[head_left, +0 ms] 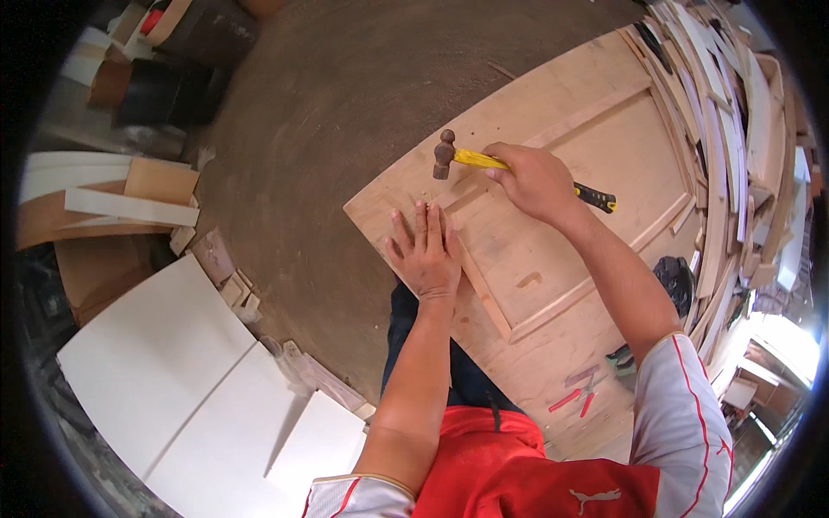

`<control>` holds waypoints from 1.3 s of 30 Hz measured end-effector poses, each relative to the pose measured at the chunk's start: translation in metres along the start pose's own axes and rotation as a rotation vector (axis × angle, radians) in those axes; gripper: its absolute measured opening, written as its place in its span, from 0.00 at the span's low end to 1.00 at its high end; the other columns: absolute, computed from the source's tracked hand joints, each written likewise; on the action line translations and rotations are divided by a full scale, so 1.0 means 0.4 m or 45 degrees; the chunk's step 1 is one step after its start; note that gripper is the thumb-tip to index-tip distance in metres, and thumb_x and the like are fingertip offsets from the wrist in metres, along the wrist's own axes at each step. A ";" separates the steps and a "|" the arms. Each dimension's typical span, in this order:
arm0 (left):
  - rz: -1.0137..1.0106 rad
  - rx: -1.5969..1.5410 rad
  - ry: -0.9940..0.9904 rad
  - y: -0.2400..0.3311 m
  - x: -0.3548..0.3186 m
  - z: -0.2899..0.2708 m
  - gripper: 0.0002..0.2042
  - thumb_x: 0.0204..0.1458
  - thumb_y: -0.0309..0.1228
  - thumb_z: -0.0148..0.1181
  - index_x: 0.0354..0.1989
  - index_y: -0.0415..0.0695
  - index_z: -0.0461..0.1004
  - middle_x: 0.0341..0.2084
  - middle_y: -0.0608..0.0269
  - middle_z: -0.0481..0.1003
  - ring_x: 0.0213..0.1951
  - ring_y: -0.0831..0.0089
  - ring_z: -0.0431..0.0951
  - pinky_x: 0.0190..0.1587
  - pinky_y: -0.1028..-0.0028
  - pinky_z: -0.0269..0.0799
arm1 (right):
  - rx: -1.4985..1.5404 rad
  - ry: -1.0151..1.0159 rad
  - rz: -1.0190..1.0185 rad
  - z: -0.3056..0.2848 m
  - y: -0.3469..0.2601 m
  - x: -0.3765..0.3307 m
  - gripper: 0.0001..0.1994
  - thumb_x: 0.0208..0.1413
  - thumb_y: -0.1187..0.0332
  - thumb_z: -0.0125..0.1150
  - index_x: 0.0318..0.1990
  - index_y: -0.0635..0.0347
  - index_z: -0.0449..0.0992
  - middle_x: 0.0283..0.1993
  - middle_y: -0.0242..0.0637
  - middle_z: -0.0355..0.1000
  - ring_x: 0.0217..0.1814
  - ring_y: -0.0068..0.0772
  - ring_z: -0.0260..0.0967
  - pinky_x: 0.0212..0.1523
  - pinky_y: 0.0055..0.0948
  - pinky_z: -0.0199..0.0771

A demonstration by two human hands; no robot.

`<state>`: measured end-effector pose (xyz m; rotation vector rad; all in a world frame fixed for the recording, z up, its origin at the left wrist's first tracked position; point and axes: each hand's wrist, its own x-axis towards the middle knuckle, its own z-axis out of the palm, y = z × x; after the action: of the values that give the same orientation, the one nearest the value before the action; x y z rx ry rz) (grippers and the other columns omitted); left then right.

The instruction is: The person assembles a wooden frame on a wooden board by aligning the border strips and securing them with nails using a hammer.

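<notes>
My right hand (537,180) is wrapped round the yellow and black handle of a ball-peen hammer (444,156). Its rusty head is raised above the plywood panel (561,250), left of the fist. My left hand (426,259) lies flat, fingers stretched out, near the panel's left corner. It presses beside one corner of a rectangular frame of thin wooden strips (485,293) that lies on the panel. Whether a nail stands near those fingertips is too small to tell.
Red-handled pliers (577,399) lie on the panel's near part. A black plastic bag (675,283) and a stack of wood offcuts (721,164) line the right side. White boards (164,354) lean at lower left. Dark bins (164,91) stand at upper left on the concrete floor (319,112).
</notes>
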<state>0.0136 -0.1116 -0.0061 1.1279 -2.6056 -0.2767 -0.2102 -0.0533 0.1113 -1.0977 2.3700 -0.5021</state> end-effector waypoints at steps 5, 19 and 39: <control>-0.052 -0.013 -0.004 0.015 0.017 -0.018 0.20 0.65 0.45 0.60 0.62 0.55 0.81 0.66 0.66 0.78 0.75 0.46 0.64 0.71 0.42 0.52 | -0.080 -0.137 -0.054 0.010 -0.006 0.079 0.14 0.65 0.59 0.65 0.54 0.49 0.83 0.44 0.43 0.84 0.49 0.53 0.81 0.47 0.50 0.78; -0.083 -0.050 -0.013 0.019 0.014 -0.008 0.19 0.64 0.44 0.62 0.62 0.54 0.82 0.65 0.67 0.79 0.77 0.49 0.61 0.74 0.44 0.46 | -0.108 -0.203 -0.118 0.028 0.009 0.072 0.14 0.63 0.59 0.66 0.53 0.48 0.86 0.42 0.44 0.84 0.45 0.53 0.81 0.45 0.49 0.79; -0.072 -0.029 -0.030 0.014 0.012 -0.005 0.18 0.66 0.43 0.61 0.61 0.55 0.83 0.66 0.70 0.79 0.78 0.50 0.59 0.75 0.45 0.43 | -0.137 -0.179 -0.208 0.032 0.039 0.127 0.14 0.62 0.57 0.65 0.52 0.46 0.88 0.39 0.45 0.84 0.44 0.53 0.83 0.46 0.52 0.81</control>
<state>0.0074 -0.1115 -0.0018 1.1993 -2.5874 -0.3332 -0.2410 -0.0850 0.0794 -1.3378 2.2184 -0.3440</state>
